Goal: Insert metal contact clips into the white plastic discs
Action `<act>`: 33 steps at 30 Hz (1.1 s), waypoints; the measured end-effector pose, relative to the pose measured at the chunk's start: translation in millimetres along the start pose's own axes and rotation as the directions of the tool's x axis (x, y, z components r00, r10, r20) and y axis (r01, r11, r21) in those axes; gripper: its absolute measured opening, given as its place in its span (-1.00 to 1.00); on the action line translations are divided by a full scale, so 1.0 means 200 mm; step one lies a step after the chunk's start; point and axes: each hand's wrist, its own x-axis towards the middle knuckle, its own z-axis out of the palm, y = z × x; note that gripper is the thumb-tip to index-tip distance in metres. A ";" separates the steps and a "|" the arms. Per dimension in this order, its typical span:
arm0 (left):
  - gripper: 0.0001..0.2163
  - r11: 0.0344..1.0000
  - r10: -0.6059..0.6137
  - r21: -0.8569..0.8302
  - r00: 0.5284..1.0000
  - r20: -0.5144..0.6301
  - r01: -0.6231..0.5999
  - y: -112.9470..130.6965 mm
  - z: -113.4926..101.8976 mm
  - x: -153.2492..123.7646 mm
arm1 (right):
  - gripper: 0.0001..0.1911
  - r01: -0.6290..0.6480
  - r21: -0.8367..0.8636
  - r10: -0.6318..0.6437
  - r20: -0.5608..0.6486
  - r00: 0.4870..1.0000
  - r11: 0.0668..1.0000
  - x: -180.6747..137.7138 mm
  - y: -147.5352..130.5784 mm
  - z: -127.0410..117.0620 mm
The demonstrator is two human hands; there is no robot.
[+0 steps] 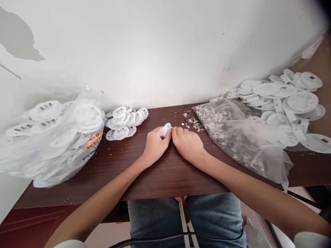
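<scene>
A small white oval plastic piece with cut-outs [166,129] stands up from my left hand [156,144], pinched between thumb and fingers above the brown table. Up against it on the right is my right hand [188,142], its fingers curled and closed. Whatever lies between those right fingers is hidden. Just beyond the right hand, tiny loose white and metallic-looking bits [192,121] are scattered. Left of my hands sits a small pile of similar white oval pieces [121,132], close to the wall.
A clear printed plastic bag [62,165] full of white oval pieces bulges at left. On the right lies a clear bag of small parts [232,137], beside a heap of white discs and strips [302,100]. The white wall [160,51] borders the table [165,175]. A black cable [160,239] crosses my lap.
</scene>
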 end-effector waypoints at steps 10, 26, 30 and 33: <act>-0.65 0.907 -0.256 -0.347 0.967 -0.004 0.239 -0.06 -0.03 0.06 | -0.61 -0.296 0.290 0.309 0.000 0.951 0.910 0.06 0.29 -0.11; -0.89 0.985 0.165 0.045 0.986 0.014 -0.165 -0.01 -0.06 0.03 | -0.70 -0.309 0.192 0.295 0.099 0.950 0.931 0.09 0.48 -0.03; -0.86 0.904 0.416 0.091 0.908 0.046 -0.418 -0.06 -0.04 0.02 | -0.73 -0.282 0.208 0.259 0.133 0.957 0.937 0.10 0.48 -0.01; -0.73 0.811 0.548 0.175 0.830 0.104 -0.558 -0.08 -0.04 0.02 | -0.80 -0.286 0.250 0.262 0.124 0.957 0.925 0.10 0.47 -0.01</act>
